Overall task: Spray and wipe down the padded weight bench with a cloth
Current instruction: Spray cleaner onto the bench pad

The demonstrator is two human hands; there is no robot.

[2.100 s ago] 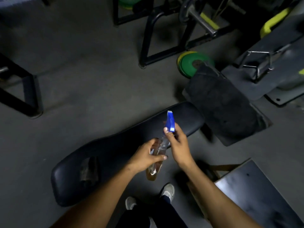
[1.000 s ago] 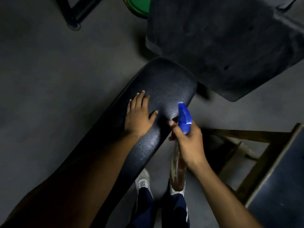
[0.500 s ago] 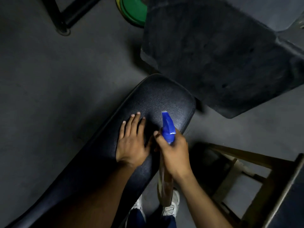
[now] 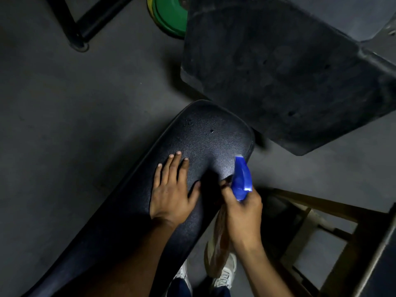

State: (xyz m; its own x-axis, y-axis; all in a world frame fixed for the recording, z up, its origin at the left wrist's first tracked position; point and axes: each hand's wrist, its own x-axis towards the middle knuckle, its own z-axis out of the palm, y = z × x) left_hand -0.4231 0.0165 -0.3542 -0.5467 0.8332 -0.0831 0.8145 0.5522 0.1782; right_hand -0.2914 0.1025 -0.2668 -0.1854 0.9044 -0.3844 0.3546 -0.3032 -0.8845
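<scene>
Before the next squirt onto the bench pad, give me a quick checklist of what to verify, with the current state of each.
1. Spray bottle held firmly: ok, the right hand grips its neck below the blue head.
2. Nozzle aimed at the bench pad: ok, it points over the pad's far end.
3. Left hand out of the spray path: not ok, it rests flat on the pad just left of the nozzle.
4. Finger on trigger: cannot tell, shadow hides it.
5. Cloth ready for wiping: not ok, none in view.
6. Liquid left in the bottle: cannot tell, the hand covers most of its body.
</scene>
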